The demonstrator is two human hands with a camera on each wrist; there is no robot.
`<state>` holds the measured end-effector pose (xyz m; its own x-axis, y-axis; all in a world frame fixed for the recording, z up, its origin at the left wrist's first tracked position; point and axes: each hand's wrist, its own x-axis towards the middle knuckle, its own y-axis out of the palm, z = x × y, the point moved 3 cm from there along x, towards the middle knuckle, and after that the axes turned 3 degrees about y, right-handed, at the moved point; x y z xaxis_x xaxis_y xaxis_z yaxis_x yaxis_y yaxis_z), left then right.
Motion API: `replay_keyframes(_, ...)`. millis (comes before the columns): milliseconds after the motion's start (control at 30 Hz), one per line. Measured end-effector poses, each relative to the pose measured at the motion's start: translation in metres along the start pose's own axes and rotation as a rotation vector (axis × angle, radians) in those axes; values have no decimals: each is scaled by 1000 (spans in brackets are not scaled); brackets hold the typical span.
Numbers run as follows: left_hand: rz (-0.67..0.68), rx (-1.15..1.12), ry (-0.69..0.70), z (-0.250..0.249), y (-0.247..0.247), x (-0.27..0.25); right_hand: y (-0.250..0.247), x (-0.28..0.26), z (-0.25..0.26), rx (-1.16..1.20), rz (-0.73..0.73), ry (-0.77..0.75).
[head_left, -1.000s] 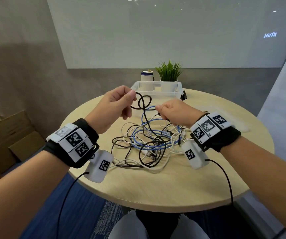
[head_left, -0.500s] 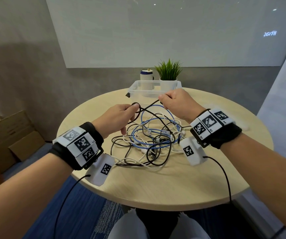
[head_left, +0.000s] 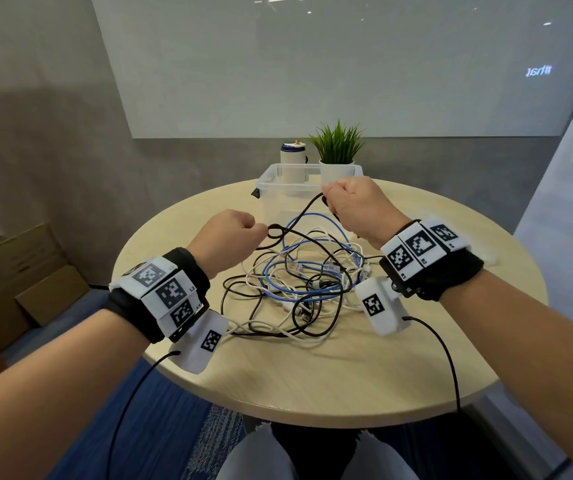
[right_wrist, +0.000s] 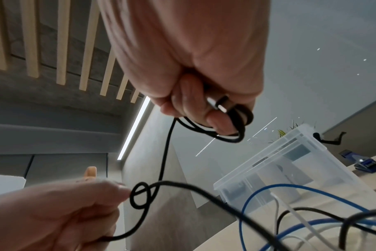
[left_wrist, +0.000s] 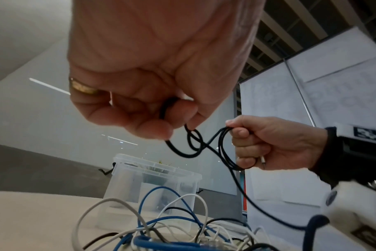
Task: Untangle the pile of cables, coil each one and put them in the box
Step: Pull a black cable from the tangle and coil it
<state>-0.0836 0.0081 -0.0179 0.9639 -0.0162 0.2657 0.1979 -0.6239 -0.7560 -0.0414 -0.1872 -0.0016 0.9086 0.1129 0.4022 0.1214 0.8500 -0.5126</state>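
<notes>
A tangled pile of black, white and blue cables (head_left: 299, 289) lies in the middle of the round table (head_left: 347, 375). My left hand (head_left: 229, 233) pinches a black cable (head_left: 299, 216) where it forms a small knot-like loop (right_wrist: 141, 195). My right hand (head_left: 351, 202) is raised in front of the clear plastic box (head_left: 271, 188) and grips several turns of the same black cable (left_wrist: 223, 149), with a metal plug (right_wrist: 220, 103) showing at its fingers. The cable runs taut between both hands, then trails down into the pile (left_wrist: 161, 237).
Behind the clear box (left_wrist: 152, 180) stand a white cylinder with a blue band (head_left: 292, 157) and a small potted plant (head_left: 337, 147). A blue clip (right_wrist: 215, 165) lies beside the box. Cardboard boxes (head_left: 11, 271) sit on the floor at left.
My right hand has risen and moved back toward the box, pulling the black cable taut. My left hand has dropped lower and the loop it holds has tightened smaller.
</notes>
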Motion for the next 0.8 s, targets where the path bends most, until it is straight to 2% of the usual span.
replay_keyframes(67, 72, 68, 51, 1, 3, 0, -2, 3, -2, 45, -25, 10)
replay_keyframes(167, 344, 189, 116, 2, 13, -2, -2, 5, -4, 134, -46, 25)
replay_keyframes(267, 565, 256, 96, 4, 18, -7, 0, 5, -4, 180, -67, 50)
replay_keyframes(333, 639, 235, 55, 5, 20, -10, 0, 4, -4, 172, -72, 34)
replay_keyframes(400, 609, 87, -8, 7, 19, -10, 0, 2, -2, 145, -53, -8)
replay_keyframes(500, 470, -73, -99, 5, 13, -10, -3, -2, 4, 115, -27, -64)
replay_keyframes(633, 327, -59, -157, 8, 12, -2, 0, -5, 8, 86, 6, -104)
replay_keyframes(700, 303, -71, -174, 13, 13, 2, 1, -6, 9, 73, 8, -110)
replay_keyframes(800, 296, -58, -129, 16, 15, 4, 1, -7, 10, 42, 6, -107)
